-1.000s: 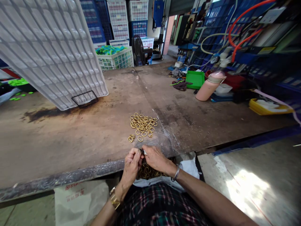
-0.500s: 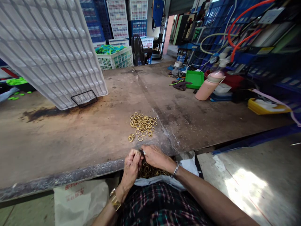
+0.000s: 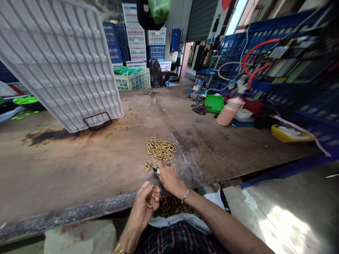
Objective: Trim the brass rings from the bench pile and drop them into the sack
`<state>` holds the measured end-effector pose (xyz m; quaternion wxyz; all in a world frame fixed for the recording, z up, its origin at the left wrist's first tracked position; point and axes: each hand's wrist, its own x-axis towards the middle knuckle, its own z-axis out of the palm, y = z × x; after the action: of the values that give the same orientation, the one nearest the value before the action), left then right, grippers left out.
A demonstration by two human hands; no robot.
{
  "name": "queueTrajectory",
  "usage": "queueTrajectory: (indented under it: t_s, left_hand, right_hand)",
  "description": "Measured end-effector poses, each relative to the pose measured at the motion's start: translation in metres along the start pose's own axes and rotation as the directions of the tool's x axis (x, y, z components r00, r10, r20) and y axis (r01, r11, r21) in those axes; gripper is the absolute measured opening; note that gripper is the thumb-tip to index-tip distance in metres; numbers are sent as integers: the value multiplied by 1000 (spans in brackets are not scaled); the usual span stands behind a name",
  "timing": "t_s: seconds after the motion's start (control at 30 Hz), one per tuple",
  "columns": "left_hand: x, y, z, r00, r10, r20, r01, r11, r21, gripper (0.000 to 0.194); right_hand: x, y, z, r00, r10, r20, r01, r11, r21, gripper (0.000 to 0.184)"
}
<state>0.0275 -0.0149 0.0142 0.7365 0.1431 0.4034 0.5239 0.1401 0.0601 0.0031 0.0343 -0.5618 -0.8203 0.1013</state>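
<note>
My left hand (image 3: 144,201) is closed around a brass-coloured ring (image 3: 150,203), just in front of the table edge; a bit of another ring seems to show at its fingertips. My right hand (image 3: 169,176) rests on the table at the near side of a pile of brass-coloured rings (image 3: 160,148). It is closed on a small knife (image 3: 155,170) with a dark blade and a white part; its handle is hidden in the fingers. The fingertips partly cover a ring at the pile's edge. Many more rings (image 3: 174,208) lie in a pale bag (image 3: 169,220) on my lap.
A ribbed translucent plastic panel (image 3: 66,63) stands tilted in a black wire stand (image 3: 97,121) at the left. To the right are a pink bottle (image 3: 226,114), a green tray (image 3: 215,103) and a yellow tray (image 3: 291,134). Stacked crates (image 3: 135,38) stand beyond the table.
My right hand has moved forward from my left hand to the pile's near edge, with the knife. My left hand has drawn back, and its ring now shows. The view has tilted up.
</note>
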Motion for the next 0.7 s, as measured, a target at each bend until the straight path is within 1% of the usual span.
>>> queueTrajectory:
  t_s: [0.13, 0.2, 0.27, 0.33, 0.4, 0.5, 0.57, 0.6, 0.7]
  left_hand:
    - [5, 6, -10, 998, -59, 38, 63, 991, -122, 28]
    - [8, 8, -12, 997, -82, 11, 83, 982, -167, 24]
    - [10, 10, -13, 996, -81, -36, 74, 982, -172, 22]
    - [12, 11, -13, 998, -32, -58, 26, 994, -109, 23]
    - [15, 11, -11, 998, 48, -46, -48, 999, 4, 24]
    - [18, 9, -6, 989, 144, -42, -136, 977, 164, 30]
    - [19, 8, -3, 983, 175, -46, -160, 958, 237, 37]
    - [19, 7, -1, 983, 179, -36, -163, 951, 264, 38]
    - [18, 5, 1, 987, 158, 6, -152, 941, 303, 31]
  right_hand:
    - [4, -2, 3, 998, 46, 35, -44, 997, -56, 26]
    - [5, 1, 2, 998, 47, 51, -45, 998, -42, 25]
    - [4, 5, 0, 998, 37, 57, -39, 999, 26, 25]
    - [2, 10, -3, 999, 25, 38, -32, 984, 177, 19]
    - [-2, 15, -6, 1000, -10, 9, 6, 919, 394, 13]
    - [-10, 20, -11, 996, -93, 12, 61, 735, 675, 15]
    - [-15, 20, -14, 991, -125, 54, 36, 624, 781, 15]
    - [-18, 20, -16, 989, -127, 79, 10, 582, 813, 15]
    - [-23, 18, -19, 984, -118, 132, -57, 494, 868, 13]
